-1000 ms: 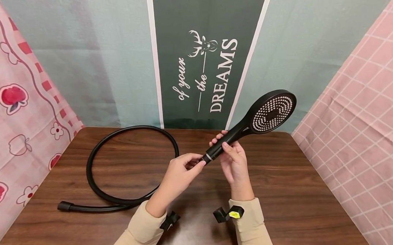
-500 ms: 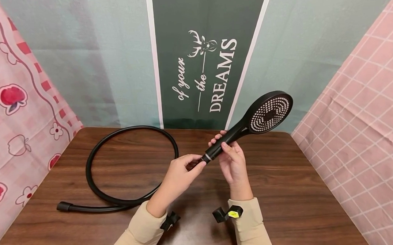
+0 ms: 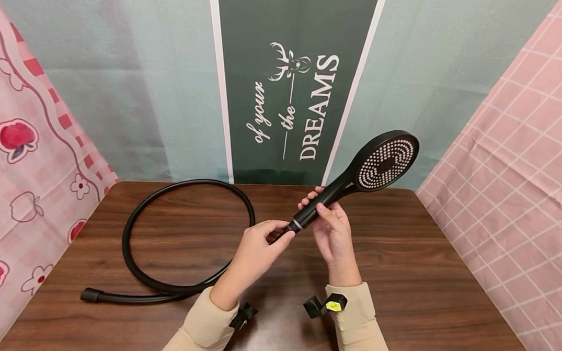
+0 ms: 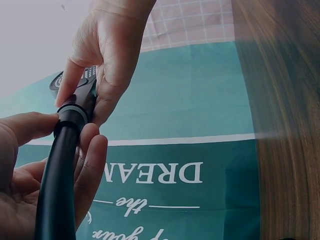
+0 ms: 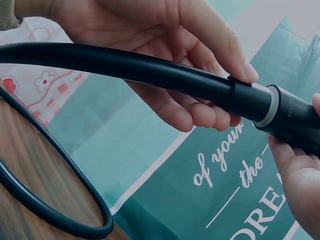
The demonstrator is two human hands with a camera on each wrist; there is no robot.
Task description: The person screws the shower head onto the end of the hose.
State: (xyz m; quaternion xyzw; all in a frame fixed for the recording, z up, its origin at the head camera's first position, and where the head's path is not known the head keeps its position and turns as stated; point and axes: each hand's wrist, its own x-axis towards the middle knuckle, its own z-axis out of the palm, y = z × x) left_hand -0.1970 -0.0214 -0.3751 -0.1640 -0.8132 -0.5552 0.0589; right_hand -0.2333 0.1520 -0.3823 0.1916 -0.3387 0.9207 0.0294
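Note:
A black handheld shower head (image 3: 386,163) with pale nozzles is held up at a slant, its face turned toward the viewer. My right hand (image 3: 332,228) grips its handle, thumb on the near side. At the handle's lower end, my left hand (image 3: 260,249) pinches the end fitting of a black shower hose (image 5: 150,67) between thumb and fingers. A light ring (image 5: 270,107) shows between fitting and handle; they meet in line there. In the left wrist view, the hose (image 4: 57,185) runs back past the left palm. Whether the threads are engaged is hidden.
The hose lies in a wide loop on the brown wooden table (image 3: 399,296), its other end fitting (image 3: 92,295) at the left. Behind stands a green cloth backdrop (image 3: 274,18) with white lettering. Pink patterned cloths (image 3: 520,160) flank both sides.
The shower head has shifted slightly left and down since a second ago. Both hands keep their hold with almost no other movement.

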